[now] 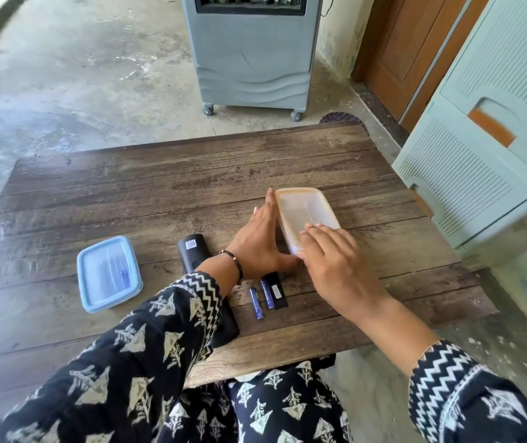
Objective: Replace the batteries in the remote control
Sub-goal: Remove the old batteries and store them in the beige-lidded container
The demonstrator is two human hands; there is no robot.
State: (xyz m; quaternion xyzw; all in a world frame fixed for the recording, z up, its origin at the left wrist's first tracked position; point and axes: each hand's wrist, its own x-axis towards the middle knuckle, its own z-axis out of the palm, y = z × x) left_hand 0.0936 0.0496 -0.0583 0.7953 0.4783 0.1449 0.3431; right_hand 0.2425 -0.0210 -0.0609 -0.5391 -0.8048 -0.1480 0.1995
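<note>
**Both hands on the white box, remote waiting on the table**

In the head view, the left hand point(260, 238) lies flat against the left side of the white box point(303, 212), fingers straight and together, thumb under its near corner. The right hand point(335, 260) rests over the near end of the same box, fingers spread a little and lying on its top. Neither hand is pinching anything; they only steady the box from two sides.

I judge the step is to open or close this box. To do it well, one hand should keep the base still while the other works at one corner of the lid, slowly, so nothing jumps out.

The remote control point(192, 251) lies back side up on the wooden table point(160, 187), partly under the left sleeve. Its black cover point(278, 292) is off and lies just beside two blue batteries point(262, 297), near the left wrist.

The white box is cloudy; I cannot tell what is inside. The blue box point(109, 273), lid on, stands well apart on the left; something blue shows faintly through its lid.
</note>
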